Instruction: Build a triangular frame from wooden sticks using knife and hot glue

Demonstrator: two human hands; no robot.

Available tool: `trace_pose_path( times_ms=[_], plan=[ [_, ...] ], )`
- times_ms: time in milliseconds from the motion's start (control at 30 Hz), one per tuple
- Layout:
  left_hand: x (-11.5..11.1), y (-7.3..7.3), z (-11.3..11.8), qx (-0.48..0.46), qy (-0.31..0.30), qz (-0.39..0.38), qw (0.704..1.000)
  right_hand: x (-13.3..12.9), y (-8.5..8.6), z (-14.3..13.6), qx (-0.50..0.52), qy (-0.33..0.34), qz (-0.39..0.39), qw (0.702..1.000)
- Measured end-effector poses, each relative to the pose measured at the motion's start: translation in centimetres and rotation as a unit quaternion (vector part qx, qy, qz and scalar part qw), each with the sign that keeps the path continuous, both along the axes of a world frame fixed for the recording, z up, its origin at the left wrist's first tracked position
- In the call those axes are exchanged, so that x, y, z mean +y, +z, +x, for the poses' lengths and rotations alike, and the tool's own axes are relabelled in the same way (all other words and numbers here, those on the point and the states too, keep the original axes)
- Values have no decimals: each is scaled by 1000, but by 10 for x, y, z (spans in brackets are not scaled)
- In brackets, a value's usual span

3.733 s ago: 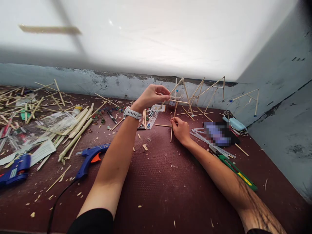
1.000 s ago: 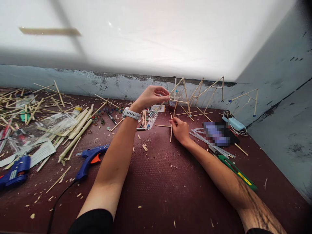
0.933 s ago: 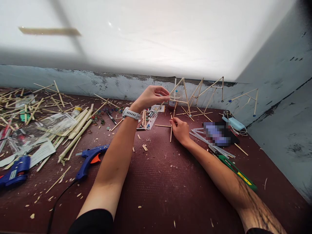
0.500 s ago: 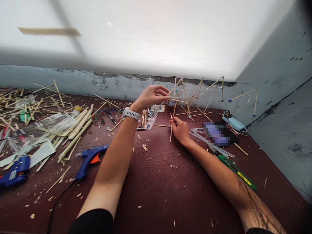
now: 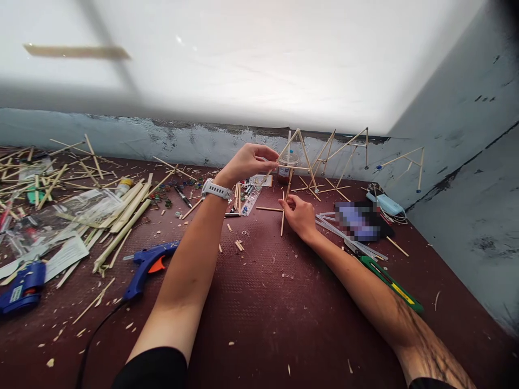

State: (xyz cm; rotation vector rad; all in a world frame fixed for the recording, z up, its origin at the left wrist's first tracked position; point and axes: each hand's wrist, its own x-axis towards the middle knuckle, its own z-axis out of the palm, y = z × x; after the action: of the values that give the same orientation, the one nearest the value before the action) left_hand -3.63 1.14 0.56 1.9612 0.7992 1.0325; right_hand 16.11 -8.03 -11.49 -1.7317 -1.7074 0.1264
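Observation:
My left hand [image 5: 254, 163], with a pale watch [image 5: 217, 189] on the wrist, is closed at the left leg of an A-shaped wooden stick frame [image 5: 307, 154]. Thumb and fingertips pinch that leg near the crossbar. Lower down, my right hand [image 5: 300, 214] is closed in a pinch on crossed wooden sticks [image 5: 270, 209] at the tabletop. A short upright stick rises from its fingertips toward the crossbar; the fingers hide the joint. Behind the frame stands a lidded plastic cup [image 5: 285, 172] with a straw.
More stick frames [image 5: 352, 143] stand at the back right. Blue glue guns [image 5: 146, 265] and heaped sticks [image 5: 125, 213] lie left. On the right are clear glue sticks [image 5: 336, 227], a green cutter [image 5: 391, 283], a phone [image 5: 359, 221] and a light-blue device [image 5: 385, 203]. A wall borders the table [image 5: 259, 324].
The whole view has shifted slightly. Both hands keep nearly the same pose and hold on the sticks.

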Motion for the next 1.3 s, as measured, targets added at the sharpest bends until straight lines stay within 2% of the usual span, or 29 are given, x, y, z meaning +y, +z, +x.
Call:
trace_pose_path(
  times_ms=[133, 233, 333, 400, 533, 667, 800, 900, 1000, 1033, 1167, 1300],
  plan=[
    [-3, 2, 1, 1, -2, 3, 1000, -21, 12, 11, -62, -26, 25, 997],
    [-3, 2, 3, 3, -4, 1, 1000, -39, 22, 32, -107, -49, 89, 989],
    [-1, 1, 4, 5, -3, 1, 1000, -43, 29, 61, -68, -93, 156, 981],
    [0, 1, 5, 8, -3, 5, 1000, -36, 32, 79, 8, -68, 151, 986],
    [1, 0, 4, 10, -1, 3, 1000, -21, 31, 94, 166, 39, 72, 983],
    [2, -3, 5, 16, -9, 0, 1000, -18, 28, 91, 181, 59, 75, 979],
    [-2, -1, 16, -14, 4, 14, 1000, -22, 29, 86, 196, 63, 89, 974],
    [-15, 5, 30, -63, 63, 111, 990, -22, 30, 85, 200, 61, 93, 973],
    [-30, 8, 45, -81, 188, 281, 938, -22, 30, 85, 191, 58, 94, 975],
    [-35, 8, 50, -67, 200, 329, 921, -22, 30, 85, 189, 59, 96, 975],
    [-45, 2, 65, 21, 153, 471, 869, -20, 29, 87, 200, 63, 110, 971],
    [-47, 3, 65, 23, 213, 502, 838, -19, 28, 89, 201, 66, 113, 971]
  ],
)
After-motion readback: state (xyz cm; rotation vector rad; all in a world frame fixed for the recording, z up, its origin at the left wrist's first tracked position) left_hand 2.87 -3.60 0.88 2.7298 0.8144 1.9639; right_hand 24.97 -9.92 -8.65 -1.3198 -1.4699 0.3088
